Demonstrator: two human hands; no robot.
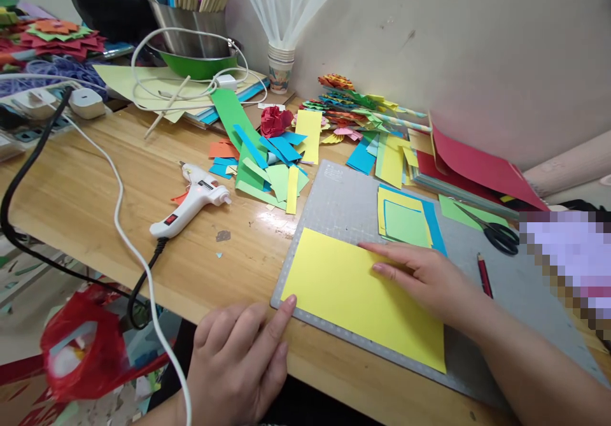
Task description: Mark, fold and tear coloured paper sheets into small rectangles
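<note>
A yellow paper sheet (353, 298) lies flat across the near part of a grey cutting mat (334, 197). My right hand (424, 276) rests on the sheet's right half, thumb and fingers stretched out, gripping nothing. At the near left corner of the sheet, my left hand (243, 349) points its index finger at the mat's edge; its other fingers are loosely bent and hold nothing I can see. Behind the sheet, smaller green paper pieces (405, 222) lie stacked over yellow and blue ones. Black-handled scissors (501, 235) and a dark red pencil (484, 274) lie to the right.
A white glue gun (191, 200) lies left of the mat, near a white cable (119, 216). Paper scraps (272, 171) and paper flowers (338, 101) lie toward the wall. A paper cup (280, 72) holds clear sticks. A red bag (86, 343) is below the table edge.
</note>
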